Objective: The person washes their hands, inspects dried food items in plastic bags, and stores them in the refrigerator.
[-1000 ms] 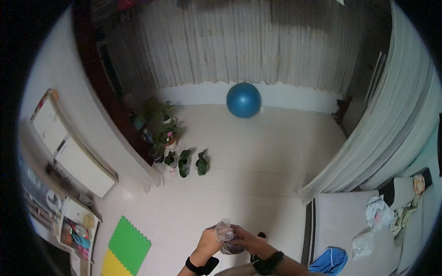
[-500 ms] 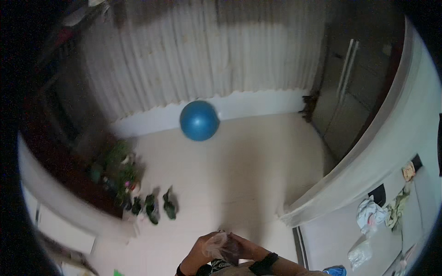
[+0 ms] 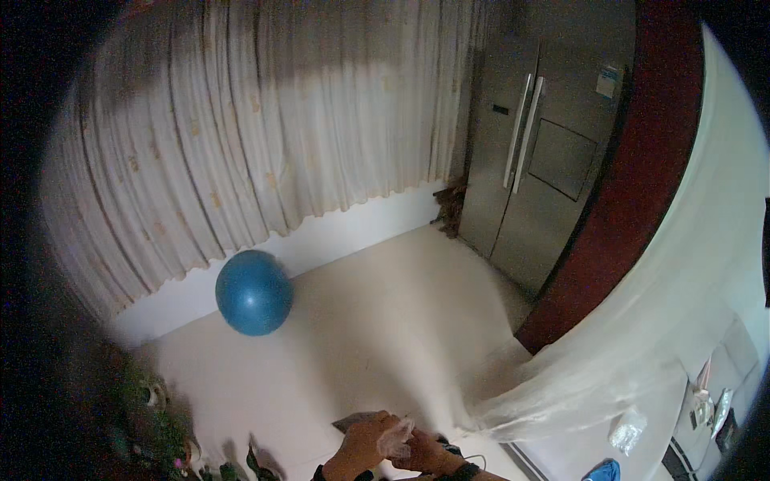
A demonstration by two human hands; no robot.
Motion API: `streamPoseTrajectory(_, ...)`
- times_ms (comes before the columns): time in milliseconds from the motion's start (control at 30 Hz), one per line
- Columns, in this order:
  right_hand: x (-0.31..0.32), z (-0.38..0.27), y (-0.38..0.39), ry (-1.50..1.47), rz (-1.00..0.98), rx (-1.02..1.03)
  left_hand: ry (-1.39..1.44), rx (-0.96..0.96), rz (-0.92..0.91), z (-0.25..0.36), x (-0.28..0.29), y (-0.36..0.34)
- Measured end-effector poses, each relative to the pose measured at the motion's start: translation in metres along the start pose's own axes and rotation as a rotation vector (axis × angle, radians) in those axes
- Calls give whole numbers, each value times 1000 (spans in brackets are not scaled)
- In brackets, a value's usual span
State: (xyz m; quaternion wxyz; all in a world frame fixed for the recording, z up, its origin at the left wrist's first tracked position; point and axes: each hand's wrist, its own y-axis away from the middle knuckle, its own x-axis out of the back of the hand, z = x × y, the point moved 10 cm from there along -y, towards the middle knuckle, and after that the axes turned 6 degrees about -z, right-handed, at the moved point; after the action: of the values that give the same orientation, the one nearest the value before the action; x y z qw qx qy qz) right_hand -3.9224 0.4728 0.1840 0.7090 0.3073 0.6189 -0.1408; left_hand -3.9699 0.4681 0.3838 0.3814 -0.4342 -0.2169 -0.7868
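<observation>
A pale, smooth floor (image 3: 377, 321) stretches ahead of me to a low white wall section, above which a long whitish curtain (image 3: 265, 120) hangs in folds. A blue exercise ball (image 3: 254, 293) sits on the floor near that wall. To the right stands a grey refrigerator (image 3: 533, 160) with two upright handles, beside a dark red frame (image 3: 630, 184); a sheer curtain (image 3: 593, 353) sweeps down past it. At lower right, a crumpled plastic packet (image 3: 628, 430) and a blue cloth (image 3: 602, 471) lie on a pale couch-like surface. Potted plants (image 3: 160, 417) crowd the dim lower left.

My forearms rise from the bottom edge, wrists bent inward, dark bands around both. My left hand (image 3: 361, 447) and right hand (image 3: 425, 454) are together, fingers closed on a clear plastic bag (image 3: 395, 439) that bunches up between them. Something dark juts out beyond my left hand; I cannot tell what.
</observation>
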Motion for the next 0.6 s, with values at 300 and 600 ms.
streamPoseTrajectory(300, 11, -267, -98, 136, -160, 70, 236, 118, -66, -138, -6, -231)
streamPoseTrajectory(600, -16, -603, -93, 597, 264, 310, -353, -99, 35, -188, -11, -566)
